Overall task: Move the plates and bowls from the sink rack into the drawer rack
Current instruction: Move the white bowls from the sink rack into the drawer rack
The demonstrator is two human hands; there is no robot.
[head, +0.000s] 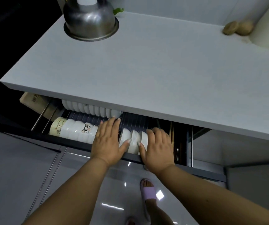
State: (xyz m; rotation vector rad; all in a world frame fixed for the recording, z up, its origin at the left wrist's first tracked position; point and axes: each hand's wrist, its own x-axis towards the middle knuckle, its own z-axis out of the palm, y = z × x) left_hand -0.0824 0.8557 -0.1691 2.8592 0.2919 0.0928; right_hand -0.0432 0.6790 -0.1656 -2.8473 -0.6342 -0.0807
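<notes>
Both hands seating a small set of white bowls in the drawer rack.

Left hand (107, 141) and right hand (158, 146) bracket three white bowls (134, 140) standing on edge in the front row of the drawer rack (135, 123), thumbs on the rims. Left grip is flat and spread, palm against the set's left end; right grip cups the other end. Likely pressing them together so they sit upright between the wires. More bowls (75, 130) lean in the same row at left; a back row (90, 108) tucks under the tabletop (146, 70). Sink rack not in view.
</notes>
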